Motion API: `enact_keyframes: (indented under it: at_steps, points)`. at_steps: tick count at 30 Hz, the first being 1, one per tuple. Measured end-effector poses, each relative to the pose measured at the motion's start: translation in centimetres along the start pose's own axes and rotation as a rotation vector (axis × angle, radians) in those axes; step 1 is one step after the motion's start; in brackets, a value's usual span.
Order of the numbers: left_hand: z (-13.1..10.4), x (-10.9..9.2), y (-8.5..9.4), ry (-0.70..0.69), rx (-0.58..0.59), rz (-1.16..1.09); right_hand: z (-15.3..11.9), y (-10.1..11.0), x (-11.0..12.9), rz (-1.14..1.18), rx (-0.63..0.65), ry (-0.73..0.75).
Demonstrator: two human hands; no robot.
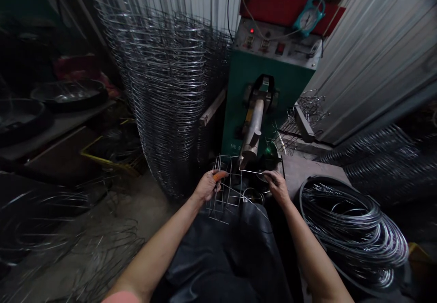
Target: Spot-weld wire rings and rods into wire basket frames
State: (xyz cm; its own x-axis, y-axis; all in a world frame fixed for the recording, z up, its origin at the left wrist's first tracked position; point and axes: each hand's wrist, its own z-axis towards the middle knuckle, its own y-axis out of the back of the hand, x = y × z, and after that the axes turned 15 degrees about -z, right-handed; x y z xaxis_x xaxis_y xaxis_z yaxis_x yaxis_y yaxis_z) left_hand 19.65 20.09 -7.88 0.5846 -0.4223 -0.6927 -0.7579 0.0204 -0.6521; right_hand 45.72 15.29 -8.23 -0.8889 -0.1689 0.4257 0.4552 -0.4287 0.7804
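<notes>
My left hand (207, 186), with an orange cover on a finger, is closed on a small wire grid frame (223, 196) above my lap. My right hand (276, 185) pinches the right end of a short straight wire (252, 172). The wire's left end meets the frame at the tip of the machine's metal arm (253, 134). That arm sticks out from a green machine (269, 73) straight ahead.
Tall stacks of wire rings (164, 84) stand left of the machine. A tub of coiled wire rings (355, 221) is at the right. A yellow crate (112, 159) and loose wires lie on the left. A teal dial clock (309, 17) sits on the machine top.
</notes>
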Motion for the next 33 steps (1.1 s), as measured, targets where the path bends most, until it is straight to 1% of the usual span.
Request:
enact_keyframes:
  at_steps: [4, 8, 11, 12, 14, 15, 16, 17, 19, 20, 21, 22, 24, 26, 29, 31, 33]
  points:
    - [-0.1, -0.3, -0.3, -0.008, 0.0, -0.011, 0.1, -0.1, 0.1, -0.004, 0.014, 0.001]
    - [-0.1, -0.4, -0.3, 0.005, 0.011, -0.019, 0.3, -0.3, -0.3, -0.01, 0.01, 0.021]
    - [0.0, -0.5, -0.3, 0.03, 0.006, 0.003, 0.5, 0.6, 0.1, -0.055, 0.009, 0.036]
    - [0.0, -0.5, -0.3, 0.025, 0.005, 0.003, 0.5, 1.2, 0.8, -0.088, -0.009, 0.03]
    - [0.0, -0.5, -0.3, 0.013, 0.007, 0.004, 0.0, 2.5, 3.2, -0.153, -0.043, 0.003]
    - [0.0, -0.4, -0.3, 0.006, 0.008, 0.004, -0.4, 3.1, 4.8, -0.169, -0.031, 0.0]
    - [0.0, -0.4, -0.2, 0.002, 0.007, 0.003, -0.9, 3.4, 6.7, -0.17, 0.008, 0.011]
    - [0.0, -0.4, -0.2, 0.002, 0.008, 0.0, -1.4, 3.5, 8.6, -0.163, 0.076, 0.04]
    - [0.0, -0.3, -0.2, 0.0, 0.006, -0.013, -2.2, 3.0, 12.0, -0.172, 0.22, 0.116]
    - [-0.1, -0.3, -0.3, -0.001, 0.004, -0.021, -2.4, 2.4, 13.2, -0.193, 0.27, 0.144]
    - [-0.2, -0.4, -0.3, 0.001, 0.003, -0.025, -2.5, 1.8, 14.0, -0.222, 0.297, 0.156]
    - [-0.2, -0.4, -0.4, 0.005, 0.001, -0.025, -2.4, 1.2, 14.2, -0.248, 0.302, 0.153]
    - [-0.3, -0.7, -0.5, 0.016, 0.0, -0.017, -2.0, 0.6, 13.4, -0.273, 0.251, 0.112]
    - [-0.2, -1.1, -0.6, 0.027, 0.0, -0.011, -1.6, 0.7, 11.3, -0.248, 0.145, 0.065]
    - [-0.1, -1.6, -0.5, 0.016, -0.008, -0.013, -1.6, 1.4, 7.5, -0.168, -0.007, 0.02]
    - [-0.1, -1.7, -0.5, 0.0, -0.012, -0.022, -1.9, 1.5, 5.5, -0.125, -0.068, -0.006]
    - [-0.2, -1.6, -0.5, -0.019, -0.01, -0.034, -2.2, 1.2, 4.2, -0.102, -0.103, -0.031]
